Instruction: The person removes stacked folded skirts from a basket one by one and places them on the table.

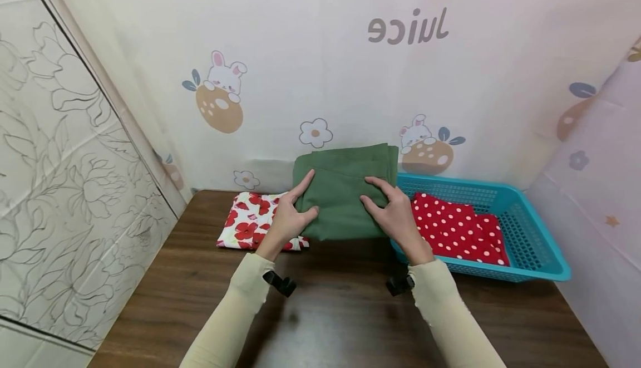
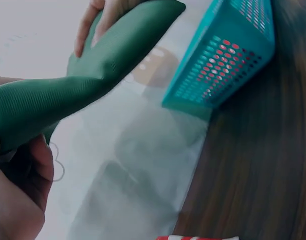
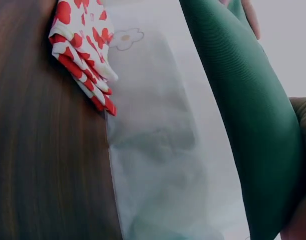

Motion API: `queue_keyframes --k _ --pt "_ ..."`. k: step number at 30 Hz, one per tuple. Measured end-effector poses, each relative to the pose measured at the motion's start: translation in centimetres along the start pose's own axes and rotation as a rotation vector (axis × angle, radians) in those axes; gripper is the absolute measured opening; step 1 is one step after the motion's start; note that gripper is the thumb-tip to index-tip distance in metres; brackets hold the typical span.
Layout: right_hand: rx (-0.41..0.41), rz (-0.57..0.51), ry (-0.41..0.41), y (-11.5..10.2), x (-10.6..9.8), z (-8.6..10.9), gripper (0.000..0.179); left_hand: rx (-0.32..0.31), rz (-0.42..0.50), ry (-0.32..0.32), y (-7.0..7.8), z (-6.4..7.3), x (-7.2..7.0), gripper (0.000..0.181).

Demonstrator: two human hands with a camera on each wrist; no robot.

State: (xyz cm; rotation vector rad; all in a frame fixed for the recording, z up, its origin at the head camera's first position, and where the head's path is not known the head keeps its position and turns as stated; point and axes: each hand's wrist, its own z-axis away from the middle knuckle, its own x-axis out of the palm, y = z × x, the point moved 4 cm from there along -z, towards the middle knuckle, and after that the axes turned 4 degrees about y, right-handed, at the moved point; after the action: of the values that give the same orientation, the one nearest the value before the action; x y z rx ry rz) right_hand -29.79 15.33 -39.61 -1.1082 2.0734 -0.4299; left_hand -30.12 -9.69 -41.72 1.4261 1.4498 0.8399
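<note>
A folded green cloth [image 1: 343, 198] is held up off the table by both hands, in front of the wall. My left hand [image 1: 290, 216] grips its left side, thumb on the near face. On the right side my right hand [image 1: 395, 212] pinches the cloth, its thumb and index finger showing in front. Both wrist views show the green cloth [image 2: 108, 65] bending between the hands; fingers behind it are partly hidden. Behind the left hand, on the table, lies a folded white cloth with red flowers [image 1: 245, 226].
A turquoise plastic basket [image 1: 543, 240] stands at the right of the dark wooden table [image 1: 330, 318], holding a red cloth with white dots [image 1: 455, 229]. A pale printed curtain [image 1: 310, 50] covers the wall along the table's back edge.
</note>
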Motion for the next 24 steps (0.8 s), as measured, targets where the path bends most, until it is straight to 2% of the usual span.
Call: queue_keyframes --k 2,5,8,11,14,19,24 --pt "-0.008 -0.002 0.004 -0.1 0.2 0.1 0.045 0.005 -0.026 0.032 -0.1 0.0 -0.2 0.071" --pt "-0.019 -0.003 -0.010 -0.2 0.5 0.3 0.043 0.025 -0.026 0.032 -0.4 0.0 -0.5 0.067" --pt "-0.026 -0.006 -0.040 -0.1 0.9 0.6 0.040 0.059 -0.058 -0.043 -0.5 0.0 -0.3 0.059" --pt "-0.037 -0.010 -0.057 0.0 1.2 1.0 0.040 0.050 -0.125 -0.115 -0.6 0.1 0.0 0.053" --pt "-0.032 -0.023 -0.084 0.1 1.1 1.2 0.038 0.000 -0.157 -0.110 -0.8 0.1 0.1 0.053" --pt "0.104 -0.100 -0.186 0.9 0.4 1.2 0.038 -0.053 -0.055 -0.040 -1.5 0.0 0.0 0.051" --pt "0.254 -0.226 -0.301 1.9 0.7 1.5 0.040 -0.025 0.030 -0.014 -1.5 0.3 -0.9 0.050"
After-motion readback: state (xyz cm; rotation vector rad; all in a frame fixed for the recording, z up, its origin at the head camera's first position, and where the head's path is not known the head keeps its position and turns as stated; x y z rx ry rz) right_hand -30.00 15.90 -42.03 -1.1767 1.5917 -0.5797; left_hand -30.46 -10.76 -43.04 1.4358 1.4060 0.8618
